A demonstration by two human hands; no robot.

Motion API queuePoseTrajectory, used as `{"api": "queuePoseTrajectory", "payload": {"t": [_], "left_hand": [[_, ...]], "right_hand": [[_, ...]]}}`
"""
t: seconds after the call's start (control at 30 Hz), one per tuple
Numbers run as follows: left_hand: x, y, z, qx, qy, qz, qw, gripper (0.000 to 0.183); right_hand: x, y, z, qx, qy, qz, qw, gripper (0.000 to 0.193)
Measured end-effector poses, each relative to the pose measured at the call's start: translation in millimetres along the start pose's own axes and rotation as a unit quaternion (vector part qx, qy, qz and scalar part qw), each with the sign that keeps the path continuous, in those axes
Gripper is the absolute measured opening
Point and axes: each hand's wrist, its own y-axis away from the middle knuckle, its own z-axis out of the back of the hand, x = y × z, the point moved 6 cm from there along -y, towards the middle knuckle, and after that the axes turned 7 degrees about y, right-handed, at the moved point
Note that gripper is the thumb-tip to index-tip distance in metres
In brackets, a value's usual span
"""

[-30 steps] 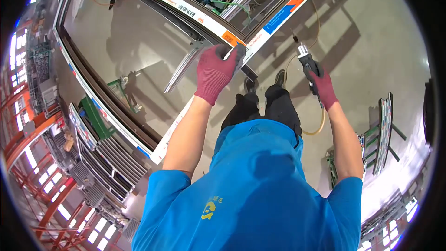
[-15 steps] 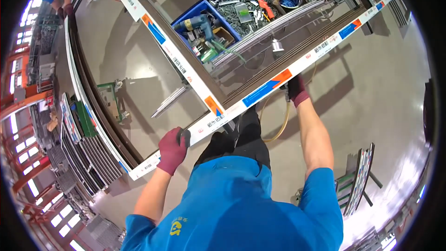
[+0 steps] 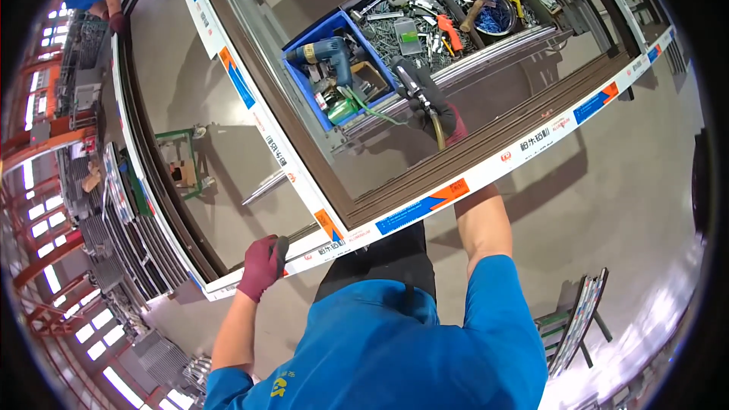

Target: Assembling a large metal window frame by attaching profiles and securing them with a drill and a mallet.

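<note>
A large brown window frame (image 3: 471, 153), its outer faces covered with white printed film, spans the view in front of me. My left hand (image 3: 262, 266), in a maroon glove with dark fingertips, is closed over its near rail, left of the corner joint. My right forearm passes beneath that rail. My right hand (image 3: 440, 110), in a dark glove with a maroon cuff, shows inside the frame's opening, closed around a silver-and-black hand-held air tool (image 3: 412, 85). From the tool a yellowish hose (image 3: 438, 133) trails down towards the rail.
Beyond my right hand are a blue bin (image 3: 285, 61) with a drill (image 3: 326, 53) and compartments of loose screws (image 3: 383, 34). A hammer (image 3: 472, 14) lies there too. Another person's gloved hand (image 3: 117, 23) touches the frame at far left. A green stand (image 3: 194, 159) is on the floor.
My right hand has come from under the near rail up into the opening, with the air tool now showing. The frame has shifted slightly in view; my left hand still grips it.
</note>
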Motion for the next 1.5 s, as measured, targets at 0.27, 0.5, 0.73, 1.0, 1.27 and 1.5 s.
{"api": "queuePoseTrajectory", "payload": {"t": [0.27, 0.5, 0.73, 1.0, 1.27, 1.5], "left_hand": [[15, -31, 62, -0.126, 0.076, 0.048, 0.988, 0.03], [-105, 18, 88, -0.118, -0.077, -0.206, 0.968, 0.03], [-202, 29, 14, 0.024, -0.128, -0.495, 0.859, 0.04], [-281, 0, 39, -0.236, 0.017, -0.637, 0.734, 0.048], [-178, -137, 69, -0.45, -0.083, -0.095, 0.884, 0.075], [-143, -155, 52, -0.388, 0.15, 0.059, 0.907, 0.08]], "right_hand": [[-11, 38, -10, 0.096, -0.076, -0.011, 0.992, 0.054], [11, 234, 46, -0.426, 0.172, 0.127, 0.879, 0.041], [44, 283, -383, -0.049, 0.835, 0.191, 0.514, 0.068], [82, 226, -342, 0.009, 0.889, 0.156, 0.43, 0.069], [217, 45, -164, -0.08, 0.919, -0.11, 0.37, 0.053], [206, -57, -40, -0.023, 0.919, -0.245, 0.309, 0.061]]}}
